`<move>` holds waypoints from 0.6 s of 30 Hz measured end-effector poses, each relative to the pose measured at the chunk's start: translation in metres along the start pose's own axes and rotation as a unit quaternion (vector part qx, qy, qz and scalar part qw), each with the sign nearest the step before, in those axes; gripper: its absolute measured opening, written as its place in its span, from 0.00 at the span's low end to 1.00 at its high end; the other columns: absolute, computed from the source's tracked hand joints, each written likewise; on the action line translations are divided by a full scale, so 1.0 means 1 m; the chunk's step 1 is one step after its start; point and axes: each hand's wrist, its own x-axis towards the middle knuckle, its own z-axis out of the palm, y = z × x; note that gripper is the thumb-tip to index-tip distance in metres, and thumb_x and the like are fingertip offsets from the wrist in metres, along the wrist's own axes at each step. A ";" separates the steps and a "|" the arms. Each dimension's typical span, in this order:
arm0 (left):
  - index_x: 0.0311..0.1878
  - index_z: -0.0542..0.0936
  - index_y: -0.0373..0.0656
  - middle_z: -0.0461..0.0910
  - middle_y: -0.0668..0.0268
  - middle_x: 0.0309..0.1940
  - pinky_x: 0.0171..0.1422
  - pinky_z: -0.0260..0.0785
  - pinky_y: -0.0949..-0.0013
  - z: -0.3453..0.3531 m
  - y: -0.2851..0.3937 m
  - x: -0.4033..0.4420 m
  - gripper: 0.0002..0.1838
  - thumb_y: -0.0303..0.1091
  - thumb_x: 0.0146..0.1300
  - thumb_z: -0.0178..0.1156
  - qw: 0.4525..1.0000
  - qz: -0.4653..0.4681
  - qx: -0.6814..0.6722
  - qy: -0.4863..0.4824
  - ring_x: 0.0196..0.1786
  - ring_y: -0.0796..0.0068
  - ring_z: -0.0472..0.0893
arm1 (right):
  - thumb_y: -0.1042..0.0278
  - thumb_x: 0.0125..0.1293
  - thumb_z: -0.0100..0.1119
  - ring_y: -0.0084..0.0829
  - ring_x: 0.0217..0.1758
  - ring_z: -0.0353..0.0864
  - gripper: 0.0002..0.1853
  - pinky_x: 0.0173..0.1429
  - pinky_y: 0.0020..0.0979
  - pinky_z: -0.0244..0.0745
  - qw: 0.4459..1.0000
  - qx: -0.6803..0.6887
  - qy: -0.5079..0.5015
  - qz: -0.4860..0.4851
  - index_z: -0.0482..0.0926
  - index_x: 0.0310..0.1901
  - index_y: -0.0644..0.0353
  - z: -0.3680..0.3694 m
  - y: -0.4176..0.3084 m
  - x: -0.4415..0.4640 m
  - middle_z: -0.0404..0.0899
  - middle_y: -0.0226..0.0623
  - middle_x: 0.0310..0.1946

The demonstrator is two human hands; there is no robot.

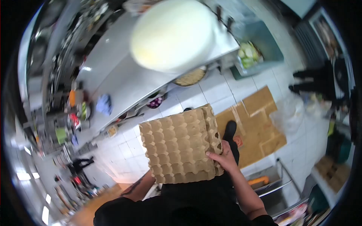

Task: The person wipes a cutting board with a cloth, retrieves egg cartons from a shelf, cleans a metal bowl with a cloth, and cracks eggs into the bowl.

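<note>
Cardboard egg trays [179,145], brown and stacked together, are held in front of my body, with no eggs visible in the top one. My right hand [223,156] grips their right edge, thumb on top. On the lower left, my left forearm [141,186] reaches to the trays, and the hand itself is hidden beneath or behind them. Beyond the trays runs a long steel counter [128,83], with a large, blurred, pale rounded object [173,35] over its far end.
A blue cloth [104,104] lies on the counter. Flattened cardboard [260,128] covers floor tiles at right. A green bin [264,45] holds leafy scraps. A steel sink [273,196] stands at lower right. Other people [320,79] [81,165] are at far right and left.
</note>
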 end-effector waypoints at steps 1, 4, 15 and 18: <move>0.78 0.67 0.47 0.71 0.60 0.74 0.75 0.68 0.49 0.002 0.015 -0.022 0.34 0.58 0.78 0.51 1.000 0.023 -0.009 -0.013 0.73 0.58 0.73 | 0.49 0.52 0.81 0.48 0.69 0.70 0.48 0.74 0.41 0.63 0.999 -0.034 -0.008 0.002 0.72 0.69 0.67 0.016 -0.024 -0.010 0.73 0.51 0.61; 0.77 0.67 0.47 0.71 0.60 0.74 0.75 0.69 0.49 -0.004 0.070 -0.075 0.33 0.58 0.78 0.51 0.994 0.095 -0.031 -0.053 0.72 0.58 0.73 | 0.50 0.54 0.80 0.47 0.67 0.72 0.44 0.72 0.40 0.66 0.995 0.036 -0.089 -0.014 0.74 0.68 0.68 0.077 -0.078 -0.017 0.73 0.52 0.61; 0.76 0.68 0.46 0.73 0.60 0.72 0.73 0.72 0.51 -0.068 0.267 -0.114 0.33 0.57 0.78 0.52 0.942 0.243 -0.091 -0.213 0.70 0.60 0.76 | 0.57 0.62 0.76 0.34 0.59 0.84 0.35 0.62 0.34 0.78 0.992 0.052 -0.110 -0.046 0.76 0.65 0.70 0.240 -0.205 0.136 0.84 0.45 0.57; 0.76 0.69 0.46 0.74 0.60 0.72 0.72 0.73 0.52 -0.099 0.308 -0.083 0.33 0.57 0.78 0.52 0.935 0.250 -0.103 -0.231 0.70 0.61 0.76 | 0.58 0.63 0.75 0.35 0.60 0.83 0.35 0.64 0.34 0.78 0.990 0.063 -0.110 -0.064 0.75 0.65 0.73 0.267 -0.219 0.192 0.84 0.45 0.57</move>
